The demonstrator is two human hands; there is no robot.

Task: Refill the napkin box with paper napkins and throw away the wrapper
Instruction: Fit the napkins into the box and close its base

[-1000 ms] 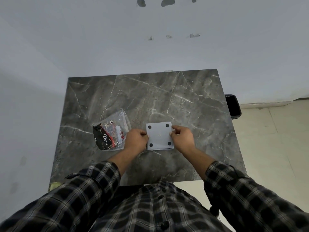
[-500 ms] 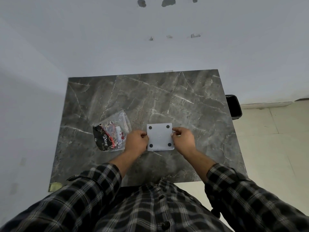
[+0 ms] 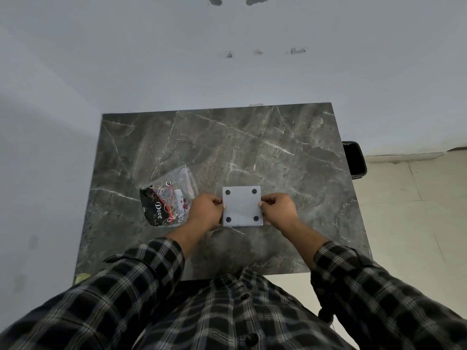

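Observation:
A square white napkin box [image 3: 242, 206] lies upside down on the dark marble table [image 3: 227, 147], its flat base with a black pad at each corner facing up. My left hand [image 3: 206, 210] grips its left side and my right hand [image 3: 278, 209] grips its right side. To the left of my left hand lies a crumpled clear plastic wrapper [image 3: 168, 197] with black and red print; it looks flat and I cannot tell whether napkins are in it.
A black bin [image 3: 355, 159] stands on the floor just past the table's right edge. White walls close off the far and left sides of the table. Pale floor tiles lie to the right.
The box has been squared up slightly between my hands; my fingers shifted a little along its sides. The wrapper has not moved.

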